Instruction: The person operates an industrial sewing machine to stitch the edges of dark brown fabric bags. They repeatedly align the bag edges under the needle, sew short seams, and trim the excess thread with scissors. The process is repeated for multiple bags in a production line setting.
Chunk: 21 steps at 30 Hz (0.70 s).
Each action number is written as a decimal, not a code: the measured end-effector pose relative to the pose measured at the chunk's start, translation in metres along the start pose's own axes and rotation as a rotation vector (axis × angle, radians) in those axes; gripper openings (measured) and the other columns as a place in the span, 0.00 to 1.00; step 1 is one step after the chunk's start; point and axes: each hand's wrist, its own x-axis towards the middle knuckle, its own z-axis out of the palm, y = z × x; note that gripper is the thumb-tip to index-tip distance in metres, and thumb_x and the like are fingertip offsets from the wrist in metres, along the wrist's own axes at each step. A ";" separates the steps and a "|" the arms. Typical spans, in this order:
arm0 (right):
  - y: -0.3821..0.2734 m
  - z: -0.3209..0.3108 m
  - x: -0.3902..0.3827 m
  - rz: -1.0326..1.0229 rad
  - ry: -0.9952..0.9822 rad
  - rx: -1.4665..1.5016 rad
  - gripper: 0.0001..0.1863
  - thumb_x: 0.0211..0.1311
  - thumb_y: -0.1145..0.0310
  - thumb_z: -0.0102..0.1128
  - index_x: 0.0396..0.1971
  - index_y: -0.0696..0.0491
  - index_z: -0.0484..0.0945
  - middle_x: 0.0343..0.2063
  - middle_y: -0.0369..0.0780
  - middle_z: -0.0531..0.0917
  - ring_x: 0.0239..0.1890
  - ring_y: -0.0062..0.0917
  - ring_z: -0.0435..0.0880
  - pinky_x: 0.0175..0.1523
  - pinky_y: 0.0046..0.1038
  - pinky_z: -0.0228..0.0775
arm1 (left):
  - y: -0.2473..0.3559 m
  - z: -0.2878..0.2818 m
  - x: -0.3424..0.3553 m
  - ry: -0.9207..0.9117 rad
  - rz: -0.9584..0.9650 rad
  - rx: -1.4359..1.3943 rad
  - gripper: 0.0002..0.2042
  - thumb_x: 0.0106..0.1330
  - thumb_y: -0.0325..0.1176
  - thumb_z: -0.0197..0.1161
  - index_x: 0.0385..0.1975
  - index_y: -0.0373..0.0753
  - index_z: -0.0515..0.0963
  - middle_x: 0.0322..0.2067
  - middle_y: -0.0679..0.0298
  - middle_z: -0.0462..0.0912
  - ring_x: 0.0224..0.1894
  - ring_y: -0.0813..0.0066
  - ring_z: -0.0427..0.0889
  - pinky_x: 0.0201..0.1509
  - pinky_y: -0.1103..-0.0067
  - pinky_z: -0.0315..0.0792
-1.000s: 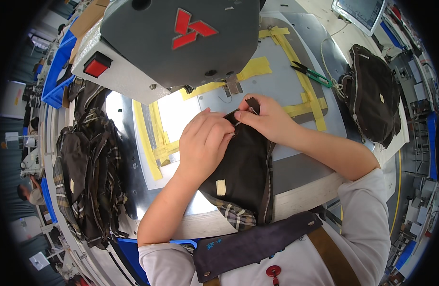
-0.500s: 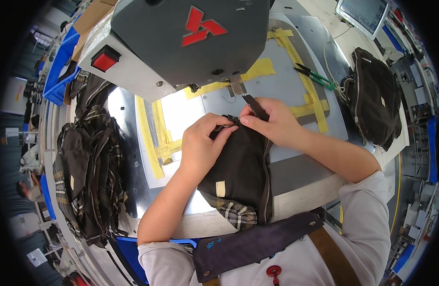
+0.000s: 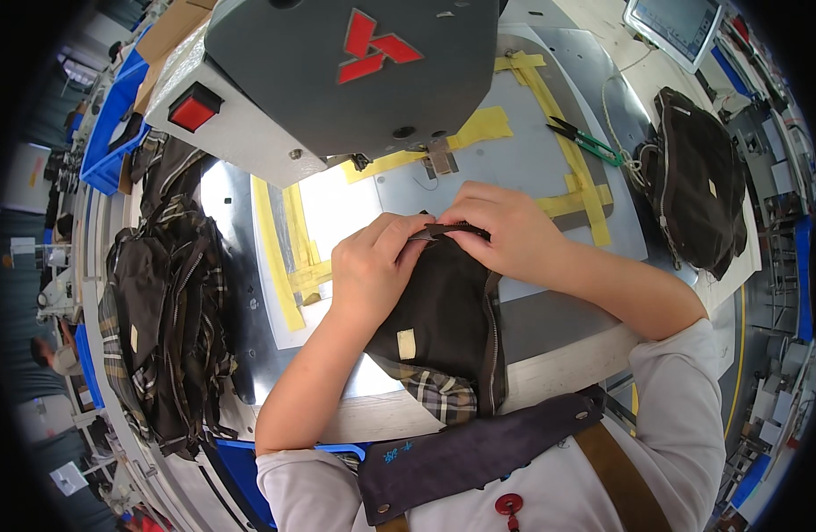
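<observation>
A dark brown fabric piece [image 3: 443, 306] with a zipper down its right side, a small cream label and a plaid lower corner lies before me, its lower end over the table edge. My left hand [image 3: 372, 270] pinches its upper edge. Beside it, my right hand [image 3: 505, 232] is closed on a dark zipper end [image 3: 461, 229], which is laid across the top of the piece toward my left fingers. Both hands work close together, just in front of the sewing machine head [image 3: 363, 80]. My fingertips partly hide the meeting point of zipper end and fabric.
Yellow tape [image 3: 279, 257] marks the machine's plate. Green-handled thread snips [image 3: 585, 144] lie to the right, near another dark zippered piece [image 3: 698, 182]. A pile of similar pieces [image 3: 164, 328] lies left, below a blue bin [image 3: 111, 151]. A screen [image 3: 678, 27] stands far right.
My right hand has brought the zipper end down and left; it pointed up toward the machine and now lies across the fabric's top edge. The left hand keeps its pinch, shifted slightly.
</observation>
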 end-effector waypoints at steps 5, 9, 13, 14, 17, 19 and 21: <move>-0.006 -0.003 0.002 0.221 0.042 0.188 0.06 0.56 0.72 0.64 0.32 0.58 0.79 0.28 0.42 0.80 0.31 0.35 0.81 0.35 0.31 0.73 | 0.002 -0.001 -0.001 0.075 0.166 0.089 0.10 0.49 0.24 0.69 0.30 0.42 0.78 0.29 0.67 0.82 0.21 0.70 0.80 0.22 0.78 0.73; -0.004 -0.002 0.002 0.137 0.037 0.101 0.07 0.54 0.73 0.66 0.32 0.57 0.79 0.29 0.41 0.80 0.31 0.35 0.80 0.35 0.31 0.73 | 0.000 -0.005 -0.001 0.044 0.232 0.150 0.10 0.48 0.24 0.70 0.30 0.42 0.77 0.29 0.67 0.82 0.21 0.70 0.80 0.22 0.79 0.73; 0.002 -0.004 0.001 -0.072 0.000 0.014 0.08 0.50 0.73 0.67 0.31 0.55 0.79 0.29 0.39 0.78 0.31 0.35 0.80 0.35 0.31 0.74 | -0.005 0.000 -0.001 0.099 0.168 0.051 0.11 0.47 0.24 0.70 0.30 0.41 0.78 0.29 0.67 0.82 0.22 0.71 0.81 0.22 0.80 0.74; 0.002 -0.005 0.001 -0.094 -0.009 0.009 0.09 0.49 0.73 0.67 0.32 0.55 0.79 0.29 0.38 0.78 0.31 0.35 0.80 0.35 0.31 0.74 | -0.004 0.000 0.001 0.094 0.173 0.045 0.10 0.47 0.24 0.70 0.30 0.41 0.78 0.29 0.67 0.82 0.22 0.71 0.81 0.22 0.80 0.74; 0.005 -0.007 0.001 -0.146 -0.038 -0.010 0.09 0.49 0.76 0.67 0.33 0.54 0.80 0.29 0.37 0.79 0.31 0.29 0.80 0.34 0.27 0.73 | -0.002 -0.001 0.003 0.066 0.164 0.027 0.10 0.47 0.24 0.71 0.29 0.40 0.79 0.29 0.68 0.82 0.22 0.71 0.81 0.23 0.80 0.74; 0.003 -0.008 0.001 0.007 -0.051 0.119 0.07 0.52 0.73 0.66 0.33 0.55 0.80 0.28 0.38 0.79 0.29 0.27 0.79 0.33 0.26 0.71 | -0.003 -0.002 0.001 0.032 0.129 0.014 0.10 0.47 0.24 0.71 0.29 0.41 0.80 0.30 0.68 0.82 0.22 0.71 0.81 0.23 0.80 0.74; -0.002 -0.008 0.003 0.340 -0.059 0.391 0.09 0.57 0.66 0.65 0.32 0.56 0.79 0.26 0.41 0.79 0.25 0.27 0.77 0.33 0.27 0.70 | -0.001 -0.002 0.002 0.048 0.145 -0.023 0.09 0.47 0.24 0.71 0.28 0.41 0.80 0.32 0.68 0.82 0.23 0.72 0.81 0.23 0.80 0.74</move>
